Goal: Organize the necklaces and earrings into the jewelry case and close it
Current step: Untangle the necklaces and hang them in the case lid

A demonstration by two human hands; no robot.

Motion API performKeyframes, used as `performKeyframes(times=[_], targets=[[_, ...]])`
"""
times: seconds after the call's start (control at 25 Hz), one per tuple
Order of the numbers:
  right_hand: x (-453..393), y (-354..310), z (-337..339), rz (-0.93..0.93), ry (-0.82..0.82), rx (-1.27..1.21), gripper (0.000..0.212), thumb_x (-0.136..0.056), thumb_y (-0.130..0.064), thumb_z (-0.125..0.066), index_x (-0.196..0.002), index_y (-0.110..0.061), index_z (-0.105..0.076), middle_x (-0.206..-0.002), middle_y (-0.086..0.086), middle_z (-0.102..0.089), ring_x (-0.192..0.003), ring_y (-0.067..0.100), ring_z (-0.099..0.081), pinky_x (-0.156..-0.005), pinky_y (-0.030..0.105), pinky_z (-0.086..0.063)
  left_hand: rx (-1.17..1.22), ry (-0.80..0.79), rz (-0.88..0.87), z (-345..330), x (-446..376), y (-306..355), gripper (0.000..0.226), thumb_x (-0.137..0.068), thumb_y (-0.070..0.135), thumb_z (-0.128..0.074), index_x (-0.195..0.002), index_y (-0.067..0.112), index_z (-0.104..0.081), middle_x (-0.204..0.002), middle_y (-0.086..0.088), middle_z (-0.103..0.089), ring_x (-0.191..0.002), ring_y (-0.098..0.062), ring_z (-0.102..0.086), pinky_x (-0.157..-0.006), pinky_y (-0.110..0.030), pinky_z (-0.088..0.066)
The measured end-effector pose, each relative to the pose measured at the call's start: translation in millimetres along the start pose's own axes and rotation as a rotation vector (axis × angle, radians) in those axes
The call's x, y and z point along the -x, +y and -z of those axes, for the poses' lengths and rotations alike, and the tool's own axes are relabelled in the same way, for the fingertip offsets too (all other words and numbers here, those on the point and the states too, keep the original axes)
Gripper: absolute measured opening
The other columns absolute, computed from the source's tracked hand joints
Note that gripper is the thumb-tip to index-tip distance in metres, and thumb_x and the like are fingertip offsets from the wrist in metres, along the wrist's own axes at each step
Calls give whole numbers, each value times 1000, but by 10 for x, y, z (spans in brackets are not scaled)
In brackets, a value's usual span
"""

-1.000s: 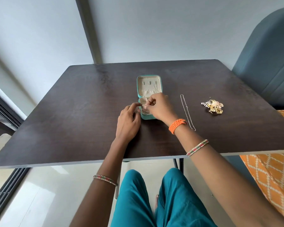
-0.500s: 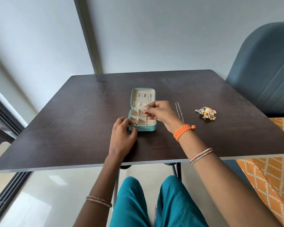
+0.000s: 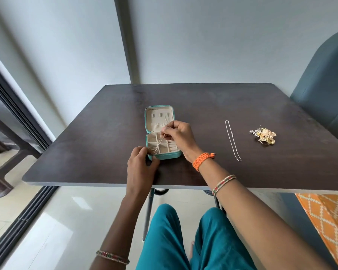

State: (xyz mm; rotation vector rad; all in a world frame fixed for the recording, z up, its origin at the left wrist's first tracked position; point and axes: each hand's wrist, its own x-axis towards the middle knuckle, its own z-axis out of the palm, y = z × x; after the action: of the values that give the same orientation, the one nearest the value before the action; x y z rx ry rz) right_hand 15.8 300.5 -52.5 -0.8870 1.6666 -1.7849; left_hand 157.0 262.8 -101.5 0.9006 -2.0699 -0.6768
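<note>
A small teal jewelry case (image 3: 171, 156) lies open on the dark table (image 3: 105, 145), its cream lid flat behind the divided base. My right hand (image 3: 179, 134) pinches a thin silver necklace (image 3: 159, 143) above the case, the chain slanting down into the base's near-left corner. My left hand (image 3: 141, 164) has its fingers curled at that front-left corner of the case, at the chain's lower end. A second thin chain necklace (image 3: 232, 140) lies stretched out on the table to the right. Farther right sits a heap of gold earrings (image 3: 264, 136).
A grey-blue chair back (image 3: 324, 90) stands at the table's right edge, with an orange patterned cushion (image 3: 328, 221) below it. A wall runs close behind the table. Dark sliding-door rails (image 3: 18, 221) cross the floor at the left. My teal-clad knees (image 3: 183, 240) sit under the near edge.
The view has tilted so the table sits lower and the case looks nearer. My right hand has lifted away from the case base, drawing the chain up taut; my left hand stays at the corner.
</note>
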Motion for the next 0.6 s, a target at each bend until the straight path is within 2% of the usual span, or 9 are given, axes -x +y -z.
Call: performKeyframes(times=[0.12,0.2,0.24,0.36,0.48,0.6], targets=[[-10,-71,-13,-18,-108,3,23,-83,-1,-59,-62,-10,-59,-67,10,-63,-65,18,-57,-63,27,-49,231,61,113,86,-77,53,14,-84,4,-58,-93,12,-65,-105,1,-59,-93,-2,-57,-83,-18,-46],[-7,-198,-20,-6,-184,43,22,-86,-5,-59,-65,-12,-59,-68,7,-62,-65,15,-57,-63,26,-49,411,46,173,161,-212,171,22,-87,1,-51,-101,14,-62,-104,4,-61,-93,10,-57,-80,-13,-45],[0,-286,-32,7,-223,63,21,-87,-7,-58,-67,-13,-58,-68,6,-62,-64,14,-58,-62,24,-49,488,2,159,196,-299,244,23,-89,1,-48,-103,12,-62,-101,3,-64,-89,9,-59,-78,-11,-46],[24,-573,-58,108,-286,183,17,-91,-8,-58,-75,-12,-56,-63,6,-60,-57,13,-55,-58,23,-47,703,-180,126,322,-508,487,24,-98,7,-40,-97,12,-64,-85,-4,-66,-76,-9,-63,-69,-19,-51],[27,-841,-16,233,-227,327,15,-90,-11,-60,-76,-12,-57,-49,-1,-58,-42,10,-50,-49,23,-45,785,-274,139,451,-611,653,22,-99,9,-44,-91,12,-63,-72,-1,-65,-60,-10,-58,-58,-20,-48],[17,-1071,76,310,-122,344,10,-87,-16,-66,-79,-12,-62,-49,-6,-52,-43,5,-45,-44,24,-45,857,-287,104,520,-659,708,12,-93,13,-57,-85,10,-65,-70,-4,-60,-59,-12,-49,-60,-23,-45]])
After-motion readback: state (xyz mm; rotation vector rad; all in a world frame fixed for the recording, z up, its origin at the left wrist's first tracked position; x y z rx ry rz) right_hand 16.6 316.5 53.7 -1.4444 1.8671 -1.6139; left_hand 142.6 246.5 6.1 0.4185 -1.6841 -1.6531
